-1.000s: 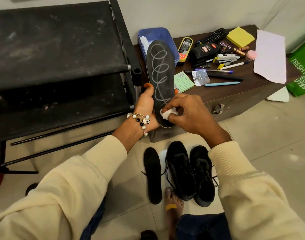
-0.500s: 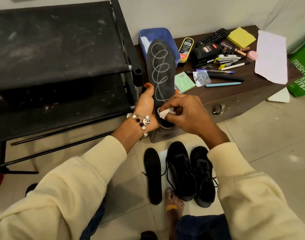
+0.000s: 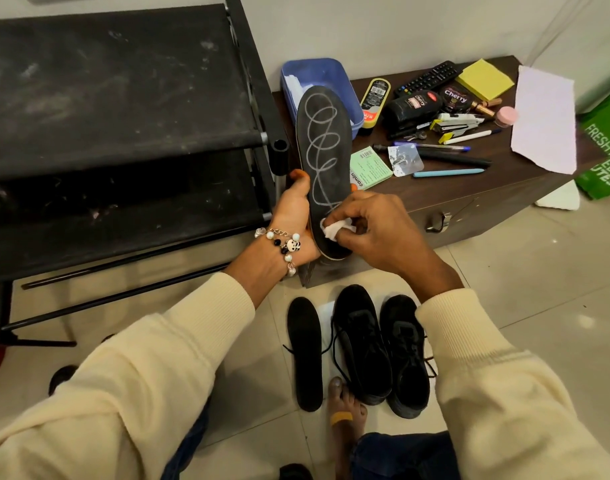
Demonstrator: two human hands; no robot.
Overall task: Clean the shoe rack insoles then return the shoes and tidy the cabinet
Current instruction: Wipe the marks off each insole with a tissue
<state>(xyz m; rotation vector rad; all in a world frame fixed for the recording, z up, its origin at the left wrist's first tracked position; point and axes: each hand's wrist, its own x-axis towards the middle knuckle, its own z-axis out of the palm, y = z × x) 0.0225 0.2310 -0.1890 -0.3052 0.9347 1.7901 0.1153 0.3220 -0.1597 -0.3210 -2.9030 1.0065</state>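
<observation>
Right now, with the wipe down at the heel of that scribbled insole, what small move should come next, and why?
Probably slide the wipe up the insole toward the toe. The right hand pinches it against the heel end, while the white looping scribble covers the whole length above. The left hand grips the insole's edge, steadying it for the stroke.

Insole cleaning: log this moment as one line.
left hand holds insole | right hand wipes its heel with tissue | scribble remains
</observation>
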